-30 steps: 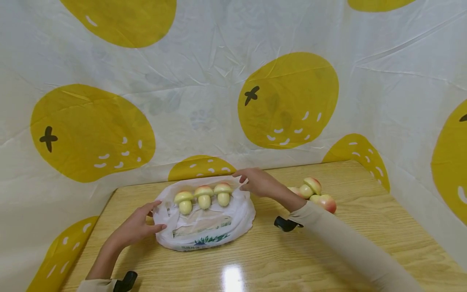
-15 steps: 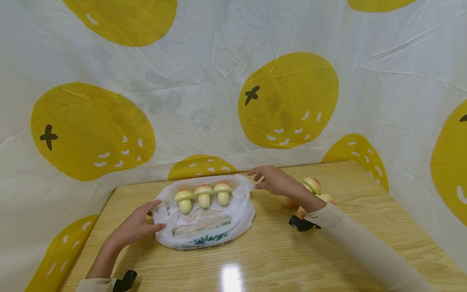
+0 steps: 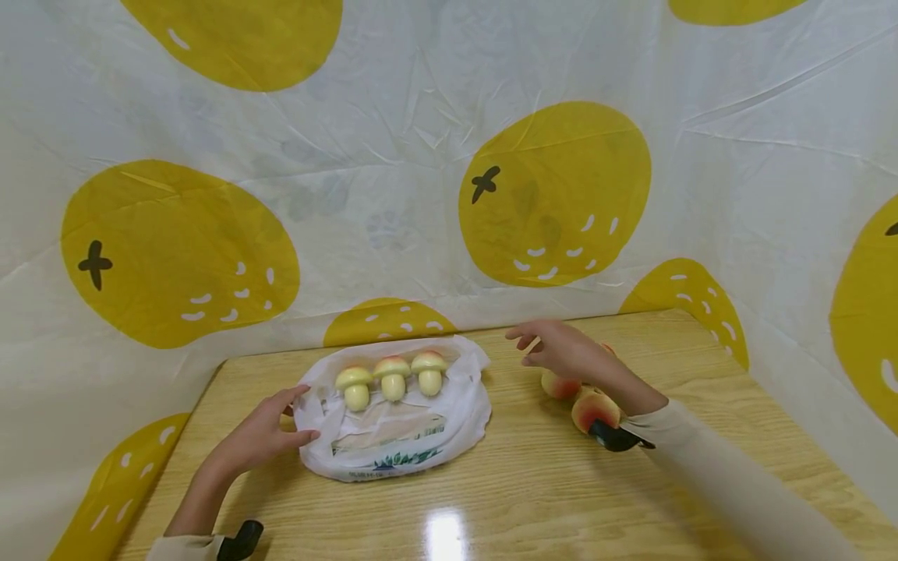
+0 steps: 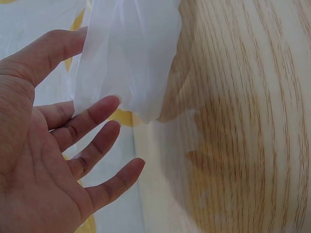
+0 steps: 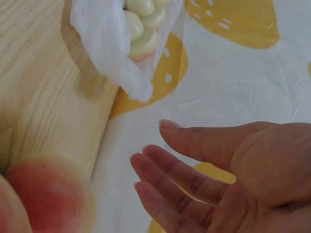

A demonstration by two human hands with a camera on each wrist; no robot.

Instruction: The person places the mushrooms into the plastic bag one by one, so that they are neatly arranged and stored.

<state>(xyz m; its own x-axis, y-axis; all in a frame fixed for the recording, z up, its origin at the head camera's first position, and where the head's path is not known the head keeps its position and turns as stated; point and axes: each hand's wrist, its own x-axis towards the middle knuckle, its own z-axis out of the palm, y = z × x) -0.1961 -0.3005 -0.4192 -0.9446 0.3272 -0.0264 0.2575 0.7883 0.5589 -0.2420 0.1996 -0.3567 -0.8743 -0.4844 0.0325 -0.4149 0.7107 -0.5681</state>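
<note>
From my end, the head view shows the white plastic bag [image 3: 466, 413] lying left of centre in the lower half of the frame, with three mushroom-shaped pieces [image 3: 393, 383] in a row inside its mouth. The left hand [image 3: 256, 432], lower left, has its thumb and fingers spread, their tips touching the bag's left edge without pinching it. I see the right hand [image 3: 561, 349] right of centre, fingers loosely bent and gripping nothing, well apart from the bag. Below and partly behind it, red-and-yellow pieces [image 3: 595, 411] rest on the wooden table [image 3: 533, 483]. A fruit-printed sheet [image 3: 393, 234] fills the upper frame.
</note>
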